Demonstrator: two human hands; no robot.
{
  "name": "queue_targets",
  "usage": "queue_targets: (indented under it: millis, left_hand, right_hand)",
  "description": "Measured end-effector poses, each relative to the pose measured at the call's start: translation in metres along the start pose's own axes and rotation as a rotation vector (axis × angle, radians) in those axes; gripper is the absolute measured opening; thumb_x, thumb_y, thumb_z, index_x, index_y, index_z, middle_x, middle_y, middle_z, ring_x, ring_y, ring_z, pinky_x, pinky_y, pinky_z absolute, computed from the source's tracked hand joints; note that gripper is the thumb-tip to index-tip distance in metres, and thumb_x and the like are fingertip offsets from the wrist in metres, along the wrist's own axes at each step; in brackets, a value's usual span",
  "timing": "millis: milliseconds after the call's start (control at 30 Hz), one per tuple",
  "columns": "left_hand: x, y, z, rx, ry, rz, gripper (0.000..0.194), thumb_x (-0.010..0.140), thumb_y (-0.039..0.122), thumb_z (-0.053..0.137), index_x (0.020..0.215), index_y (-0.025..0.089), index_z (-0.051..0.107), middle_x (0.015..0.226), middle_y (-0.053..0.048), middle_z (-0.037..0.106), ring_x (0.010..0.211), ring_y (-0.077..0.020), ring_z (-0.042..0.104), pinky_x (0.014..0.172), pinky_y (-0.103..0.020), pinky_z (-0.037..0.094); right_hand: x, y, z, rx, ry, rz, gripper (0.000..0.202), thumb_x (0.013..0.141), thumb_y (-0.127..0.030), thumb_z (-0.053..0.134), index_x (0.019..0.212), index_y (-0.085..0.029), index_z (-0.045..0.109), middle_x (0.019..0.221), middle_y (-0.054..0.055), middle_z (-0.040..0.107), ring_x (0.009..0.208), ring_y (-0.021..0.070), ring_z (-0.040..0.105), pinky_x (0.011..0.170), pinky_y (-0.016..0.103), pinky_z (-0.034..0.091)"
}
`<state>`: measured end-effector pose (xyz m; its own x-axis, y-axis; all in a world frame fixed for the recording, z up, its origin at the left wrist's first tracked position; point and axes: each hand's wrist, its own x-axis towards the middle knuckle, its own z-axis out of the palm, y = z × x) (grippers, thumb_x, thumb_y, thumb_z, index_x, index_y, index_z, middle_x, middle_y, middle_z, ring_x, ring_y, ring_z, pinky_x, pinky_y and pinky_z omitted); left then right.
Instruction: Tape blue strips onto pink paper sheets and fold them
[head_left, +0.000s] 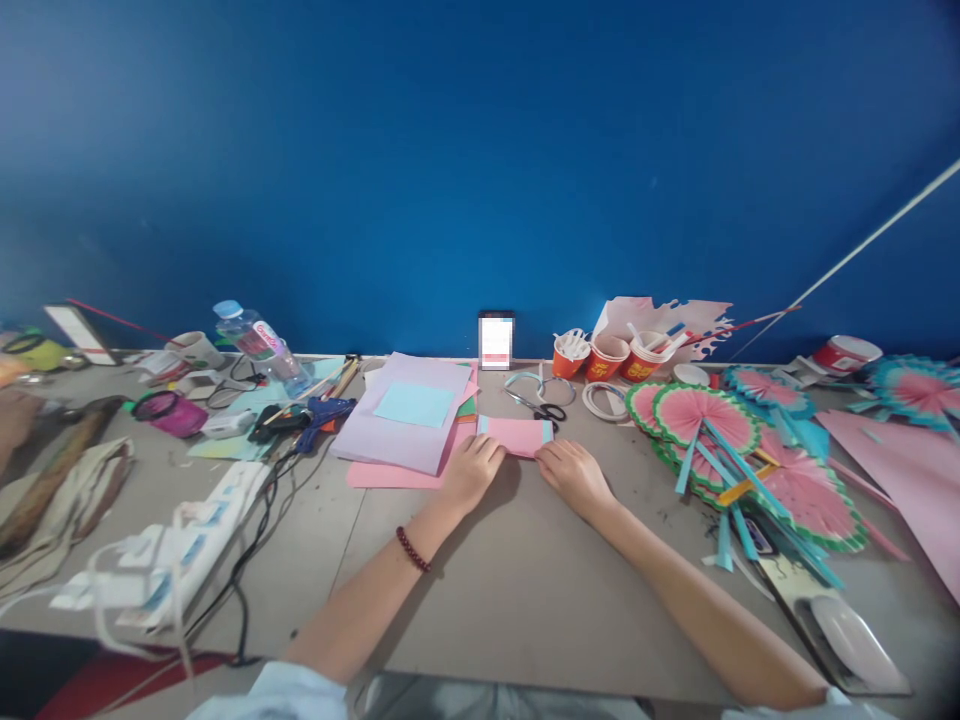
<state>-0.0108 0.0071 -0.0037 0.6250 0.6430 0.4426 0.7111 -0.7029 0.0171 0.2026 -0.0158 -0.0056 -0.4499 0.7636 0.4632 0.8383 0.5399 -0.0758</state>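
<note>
A small pink paper strip [516,434] with light-blue bands at its ends lies between my two hands at the middle of the table. My left hand [472,470] has its fingers closed on the strip's left near corner. At the right near corner, my right hand [574,475] pinches the same strip. Just behind it lie black-handled scissors [551,411], partly hidden. Left of the strip is a stack of lilac paper [405,420] with a light-blue sheet [415,403] on top and pink sheets underneath.
Paper cups [606,358] of pens and a phone [496,342] stand along the blue wall. Pink and green watermelon-like paper fans [705,420] lie to the right. On the left are a glue gun [322,420], a tilted water bottle [262,345] and a power strip [202,540] with cables.
</note>
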Motion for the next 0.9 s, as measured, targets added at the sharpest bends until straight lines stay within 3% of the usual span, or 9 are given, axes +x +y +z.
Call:
queue_targets:
  millis: [100,267,433,533,633,800,900]
  left_hand:
    - [-0.002,0.004,-0.002,-0.035,0.124,-0.049,0.023,0.094,0.016,0.040,0.103,0.019,0.061,0.101,-0.009,0.063,0.097,-0.0215,0.056,0.086,-0.038,0.044]
    - [-0.003,0.017,-0.003,-0.267,0.130,-0.026,0.025,0.093,0.025,0.042,0.110,0.017,0.059,0.100,-0.010,0.065,0.098,-0.0223,0.058,0.084,-0.038,0.049]
    - [-0.003,0.023,-0.007,-0.464,0.126,-0.030,0.049,0.086,0.043,0.055,0.127,0.016,0.050,0.117,-0.014,0.061,0.108,-0.0248,0.057,0.091,-0.040,0.049]
    - [-0.005,0.022,-0.007,-0.571,0.151,-0.104,0.038,0.092,0.034,0.046,0.127,0.018,0.052,0.121,-0.011,0.060,0.112,-0.0213,0.056,0.095,-0.038,0.049]
    - [-0.006,0.018,-0.009,-0.734,0.168,-0.253,0.033,0.095,0.024,0.039,0.122,0.020,0.057,0.119,-0.008,0.063,0.111,-0.0188,0.058,0.096,-0.036,0.048]
    - [-0.003,0.007,-0.014,-1.017,0.166,-0.560,0.031,0.089,0.031,0.051,0.113,0.017,0.064,0.116,-0.009,0.066,0.108,-0.0227,0.062,0.092,-0.036,0.051]
    - [0.000,0.000,-0.013,-1.099,0.106,-0.616,0.031,0.085,0.034,0.056,0.107,0.016,0.067,0.111,-0.009,0.068,0.106,-0.0235,0.063,0.091,-0.035,0.051]
  right_hand:
    - [0.001,-0.009,-0.002,0.207,0.030,0.159,0.018,0.085,-0.013,0.047,0.081,-0.018,0.064,0.077,0.004,0.064,0.073,0.0155,0.058,0.068,0.025,0.041]
    - [0.003,-0.023,-0.004,0.564,0.115,0.369,0.013,0.081,-0.022,0.052,0.076,-0.019,0.063,0.069,0.002,0.063,0.061,0.0144,0.057,0.058,0.025,0.046]
    - [0.004,-0.032,-0.007,0.742,0.109,0.317,0.017,0.084,-0.022,0.050,0.091,-0.019,0.065,0.087,0.007,0.068,0.076,0.0164,0.062,0.063,0.027,0.051]
    - [0.004,-0.034,-0.010,0.776,0.100,0.256,0.023,0.086,-0.019,0.045,0.101,-0.019,0.063,0.102,0.009,0.064,0.076,0.0145,0.061,0.064,0.026,0.052]
    - [0.004,-0.032,-0.014,0.763,0.136,0.255,0.024,0.088,-0.019,0.044,0.103,-0.021,0.062,0.104,0.009,0.062,0.071,0.0125,0.058,0.061,0.025,0.050]
    - [0.005,-0.019,-0.024,0.580,0.404,0.454,0.015,0.083,-0.026,0.053,0.096,-0.020,0.059,0.091,0.007,0.058,0.070,0.0150,0.052,0.059,0.027,0.046]
    - [0.005,-0.009,-0.025,0.570,0.437,0.552,0.026,0.080,-0.032,0.058,0.103,-0.018,0.057,0.095,0.008,0.057,0.072,0.0157,0.051,0.059,0.027,0.045]
